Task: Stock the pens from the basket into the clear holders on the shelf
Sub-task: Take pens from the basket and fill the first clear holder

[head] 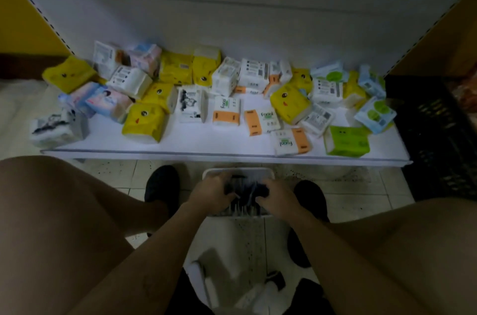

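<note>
Bare knees, left and right, frame the view of a person crouched low; both forearms reach forward between them. Left hand (211, 190): fingers curled down into the basket (237, 170), apparently grasping dark pens (247, 185). Right hand (277, 197): likewise curled over the same dark bundle, just beside the left; blur hides how many each holds. Basket: white, on the tiled floor (232, 237) between two dark shoes (161, 183), just near of the shelf edge. Pens: lying in the basket directly under both hands, long axis seemingly running near to far, though not sharp enough to be sure; neither hand is clearly nearer. Shelf (206, 144): white, low, just beyond the basket, a short lift up and away from the hands. Tissue packs (144, 121): many, yellow, white, orange and green, scattered across the shelf from left to right, crowding most of it. Clear holders: none visible. Black crate (438, 134): far right, beside the shelf end.
</note>
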